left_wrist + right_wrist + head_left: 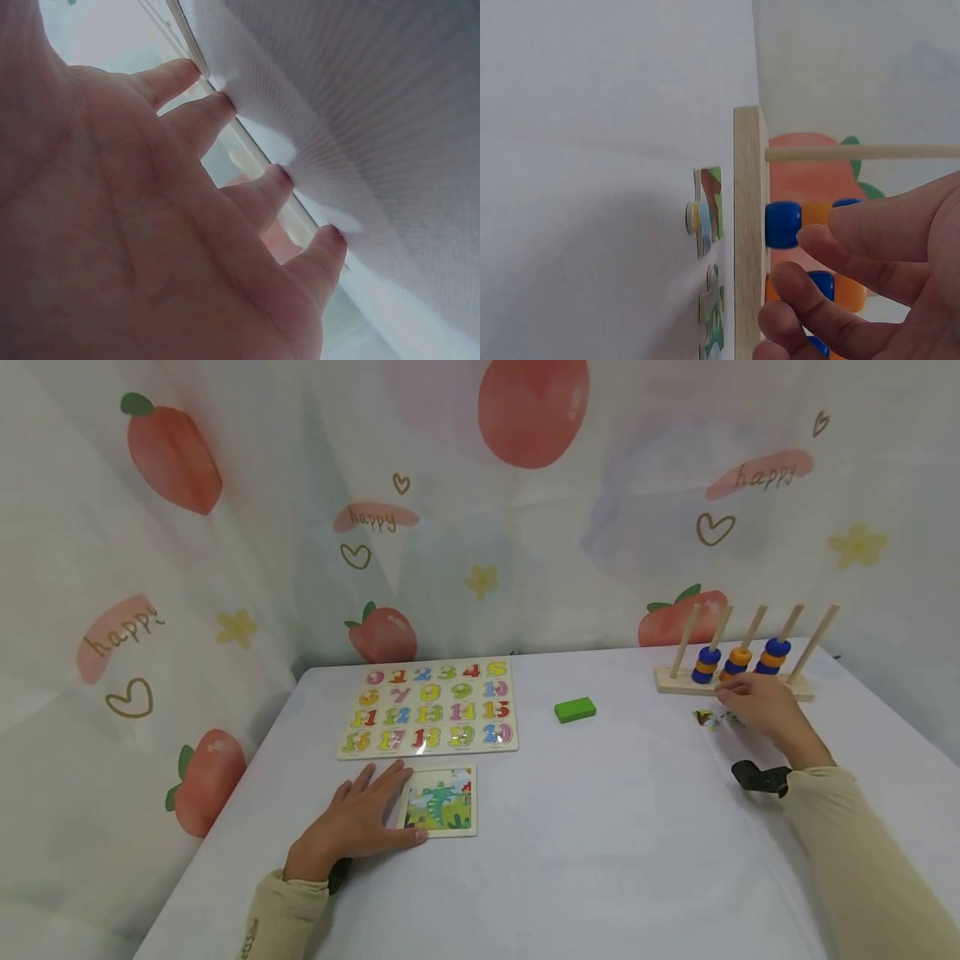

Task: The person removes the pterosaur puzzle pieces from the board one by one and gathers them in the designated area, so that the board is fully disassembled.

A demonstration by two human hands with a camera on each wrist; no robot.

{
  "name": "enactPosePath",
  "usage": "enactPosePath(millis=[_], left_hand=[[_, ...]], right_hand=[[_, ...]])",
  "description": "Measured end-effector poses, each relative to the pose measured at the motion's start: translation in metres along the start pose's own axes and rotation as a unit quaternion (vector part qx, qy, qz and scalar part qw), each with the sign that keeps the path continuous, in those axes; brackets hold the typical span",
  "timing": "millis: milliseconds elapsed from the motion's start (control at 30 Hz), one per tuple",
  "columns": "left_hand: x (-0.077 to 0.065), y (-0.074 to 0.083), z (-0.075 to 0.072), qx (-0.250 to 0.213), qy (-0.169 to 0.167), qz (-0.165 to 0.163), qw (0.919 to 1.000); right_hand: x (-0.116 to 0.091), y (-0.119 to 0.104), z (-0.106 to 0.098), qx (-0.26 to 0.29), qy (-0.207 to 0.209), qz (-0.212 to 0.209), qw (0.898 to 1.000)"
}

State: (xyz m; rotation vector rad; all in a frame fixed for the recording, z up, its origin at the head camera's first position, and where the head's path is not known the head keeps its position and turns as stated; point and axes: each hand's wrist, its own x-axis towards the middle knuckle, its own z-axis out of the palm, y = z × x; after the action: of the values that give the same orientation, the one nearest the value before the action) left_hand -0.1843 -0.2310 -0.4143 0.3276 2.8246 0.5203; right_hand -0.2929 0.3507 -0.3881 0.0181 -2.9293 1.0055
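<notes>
At the left front, my left hand (357, 820) lies spread over the left side of a small framed dinosaur jigsaw puzzle (450, 802). Its thumb rests by the lower edge, its fingers by the upper left corner. In the left wrist view the fingertips (279, 177) touch a thin straight edge. My right hand (761, 706) hovers over loose jigsaw pieces (712, 202) in front of a wooden bead stacker (667, 682). Its thumb and fingers are bent with a gap between them, and nothing shows in that gap. The right hand partly covers the pieces in the head view.
Behind the jigsaw lies a number puzzle board (416, 710) with colourful numerals. A green block (575, 709) sits right of it. Blue and orange beads (772, 656) are stacked on three of the stacker's pegs. A fruit-patterned cloth (525, 552) hangs behind the table.
</notes>
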Motion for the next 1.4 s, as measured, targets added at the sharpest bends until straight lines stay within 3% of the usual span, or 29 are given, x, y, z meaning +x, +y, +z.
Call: enactPosePath(millis=[300, 633, 1400], left_hand=[[-0.002, 0.002, -0.001, -0.004, -0.004, -0.001, 1.0000], [-0.001, 0.001, -0.002, 0.004, 0.002, 0.006, 1.0000], [0.001, 0.001, 0.000, 0.003, -0.003, -0.009, 0.9999]], right_hand=[[-0.001, -0.030, 0.012, 0.022, -0.031, -0.020, 0.999], [-0.009, -0.083, 0.032, 0.070, -0.058, -0.069, 0.993], [-0.025, -0.199, 0.130, 0.093, -0.145, -0.176, 0.969]])
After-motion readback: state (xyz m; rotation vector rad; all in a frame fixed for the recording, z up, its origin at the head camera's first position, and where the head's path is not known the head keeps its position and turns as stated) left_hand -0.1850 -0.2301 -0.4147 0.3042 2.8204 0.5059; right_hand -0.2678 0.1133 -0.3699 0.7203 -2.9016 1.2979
